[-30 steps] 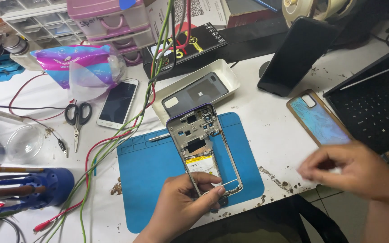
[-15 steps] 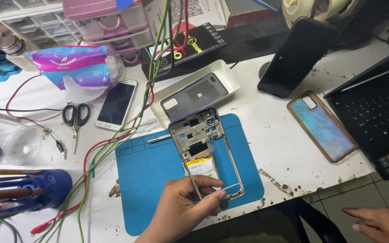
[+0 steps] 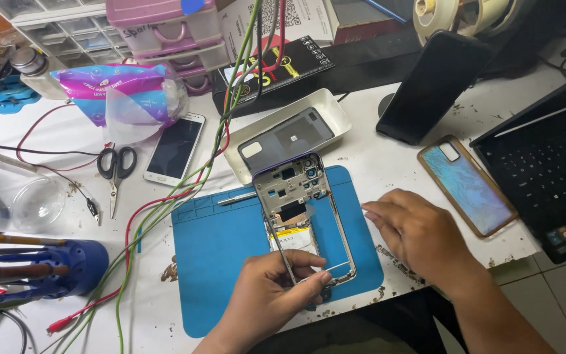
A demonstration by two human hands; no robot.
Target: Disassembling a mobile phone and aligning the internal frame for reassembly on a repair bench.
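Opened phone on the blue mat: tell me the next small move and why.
Probably bring the right hand onto the opened phone. The left hand grips only its lower end, tilting it off the blue mat, while the right hand rests empty beside it, fingertips pointing at the frame.

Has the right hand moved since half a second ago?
Yes. The right hand came up from the lower right corner, off the table, to the blue mat's right edge, beside the opened phone.

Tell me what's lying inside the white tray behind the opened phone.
The white tray holds a dark grey phone back cover, flat, with a pale camera cutout at one corner. The cover fills most of the tray, so anything beneath it is hidden.
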